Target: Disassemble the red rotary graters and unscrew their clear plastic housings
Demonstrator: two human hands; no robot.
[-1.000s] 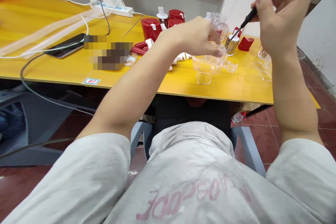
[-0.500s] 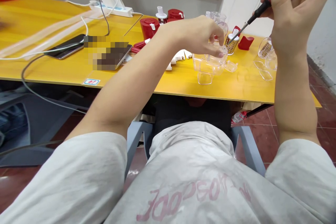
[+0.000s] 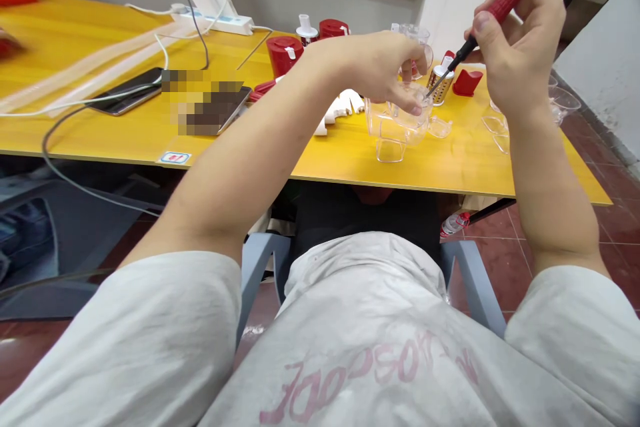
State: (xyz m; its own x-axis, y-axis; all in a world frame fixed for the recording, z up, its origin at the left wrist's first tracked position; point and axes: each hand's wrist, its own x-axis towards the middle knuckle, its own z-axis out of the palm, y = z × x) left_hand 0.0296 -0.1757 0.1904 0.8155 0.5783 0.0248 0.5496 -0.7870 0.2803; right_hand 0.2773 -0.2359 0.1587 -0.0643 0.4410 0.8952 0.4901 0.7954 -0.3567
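Note:
My right hand (image 3: 525, 47) is closed round the red handle of a screwdriver (image 3: 501, 5), which slants down to the left. Its tip meets the upper right part of a clear plastic housing (image 3: 387, 125) on the table. With thumb and fingers, my left hand (image 3: 393, 73) grips that housing from above and covers part of its top. Just right of it lies a small clear plastic piece (image 3: 440, 127). Behind stands a metal grater drum (image 3: 441, 85), and beside that a red plastic part (image 3: 468, 83). White pieces (image 3: 345, 105) lie to the left of the housing.
Red containers (image 3: 285, 55) and another drum (image 3: 307, 30) stand at the back of the yellow table (image 3: 340, 160). Two phones (image 3: 127, 90) and cables lie on the left, with a power strip (image 3: 225, 20) behind. More clear parts (image 3: 495, 125) sit near my right forearm.
My right hand has moved left and slightly down with the screwdriver, which now stands a little steeper. My left hand and the housing have hardly moved.

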